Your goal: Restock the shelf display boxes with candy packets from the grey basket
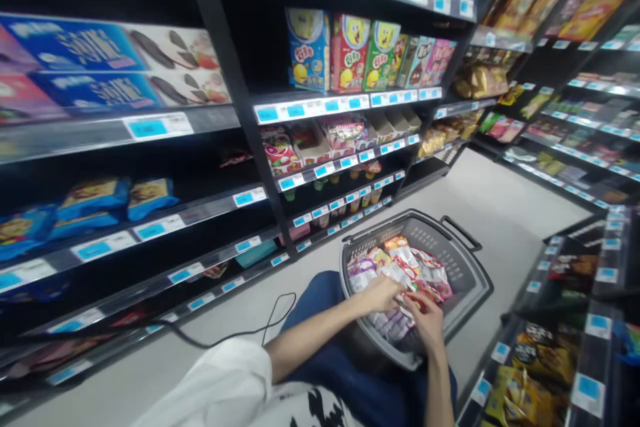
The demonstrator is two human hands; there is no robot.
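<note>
A dark grey plastic shopping basket [467, 293] stands on the floor in front of my knees. Several small snack packets [400, 259] in white, red, orange and purple wrappers lie piled inside it. Over the near part of the pile, my left hand [385, 293] is closed, its fingertips partly hidden at a red snack packet [416, 303]. Close beside it, my right hand [425, 315] pinches the same red packet between thumb and fingers. Purple-and-silver packets [395, 325] show below the hands.
Black shelving with blue-and-white price tags runs along the left, bearing boxed snacks [350, 53] and blue cake boxes [80, 43]. A low shelf with bagged snacks [540, 353] stands close on the right. A black cable [200, 345] crosses the floor. The basket's handle [460, 232] sticks out at the far side.
</note>
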